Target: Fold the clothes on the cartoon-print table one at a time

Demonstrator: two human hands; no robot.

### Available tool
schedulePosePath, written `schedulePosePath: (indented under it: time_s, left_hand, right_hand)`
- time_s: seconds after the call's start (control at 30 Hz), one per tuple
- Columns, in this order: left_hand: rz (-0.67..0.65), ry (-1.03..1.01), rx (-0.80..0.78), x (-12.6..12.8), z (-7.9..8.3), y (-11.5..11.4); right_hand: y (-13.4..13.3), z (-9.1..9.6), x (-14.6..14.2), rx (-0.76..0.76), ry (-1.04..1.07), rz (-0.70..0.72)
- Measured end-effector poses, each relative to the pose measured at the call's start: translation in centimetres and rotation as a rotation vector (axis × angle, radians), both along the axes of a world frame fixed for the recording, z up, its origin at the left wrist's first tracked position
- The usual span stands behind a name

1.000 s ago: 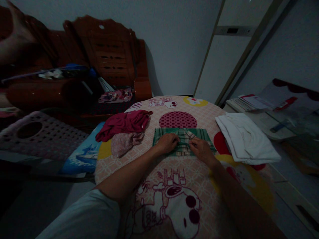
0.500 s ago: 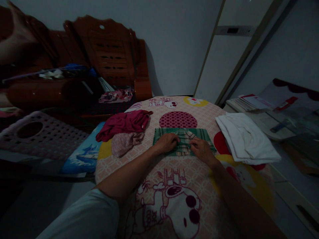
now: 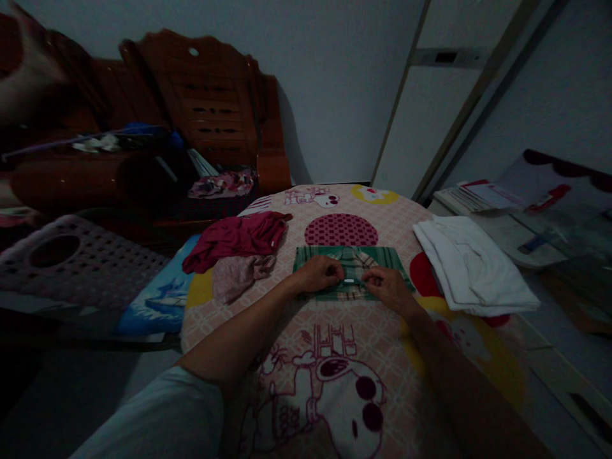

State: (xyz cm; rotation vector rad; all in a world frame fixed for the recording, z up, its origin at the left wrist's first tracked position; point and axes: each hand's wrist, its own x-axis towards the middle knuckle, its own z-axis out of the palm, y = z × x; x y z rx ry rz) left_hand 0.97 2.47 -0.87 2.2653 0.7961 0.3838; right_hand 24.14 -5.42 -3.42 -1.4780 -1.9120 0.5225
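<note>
A green plaid shirt (image 3: 382, 257) lies folded into a flat rectangle on the patterned cloth (image 3: 287, 325) covering the round table. My left hand (image 3: 318, 274) pinches the left side of its collar, and my right hand (image 3: 385, 285) pinches the right side. Between the two hands a small white label (image 3: 349, 280) shows at the collar opening. Both hands have their fingers curled, so the exact grip is partly hidden.
To the left lie a crumpled dark-red garment (image 3: 234, 239) and a pale pink cloth (image 3: 239, 277). Folded white cloth (image 3: 473, 264) is at the right. Beyond stands a wooden bench (image 3: 205, 95). A blurred limb of another person (image 3: 33, 76) shows upper left.
The collar has been opened slightly between my hands, and the white label has come into view. Both hands stay in nearly the same place.
</note>
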Motion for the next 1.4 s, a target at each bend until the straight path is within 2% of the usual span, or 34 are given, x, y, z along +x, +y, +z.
schedulePosePath:
  time_s: [0.17,0.4,0.67,0.87,1.0,1.13,1.27,1.4]
  left_hand:
    - [-0.002,0.047,-0.004,0.0,-0.1,0.0]
    - [0.048,-0.019,-0.079,0.0,-0.2,0.1]
    - [0.023,-0.042,-0.168,-0.2,-0.6,0.3]
    - [0.063,-0.148,-0.14,-0.2,-1.0,0.6]
    - [0.166,-0.199,-0.067,-0.2,-0.8,0.8]
    - [0.318,-0.263,-0.009,-1.0,-0.2,1.5]
    - [0.48,-0.269,0.111,-2.7,0.1,3.0]
    - [0.631,-0.113,0.265,-4.5,-0.2,4.5]
  right_hand:
    - [0.0,0.0,0.0,-0.012,-0.009,0.0]
    - [-0.1,-0.1,0.1,-0.007,0.071,-0.057]
    - [0.1,0.0,0.0,-0.037,0.12,-0.049]
    - [0.0,0.0,0.0,-0.036,0.151,-0.078]
    - [-0.1,0.2,0.2,0.002,0.254,-0.169]
    - [-0.1,0.8,1.0,0.127,0.282,-0.339]
    - [0.4,0.5,3.0,0.266,0.145,-0.456]
    - [1.3,-1.0,5.8,0.286,-0.025,-0.488]
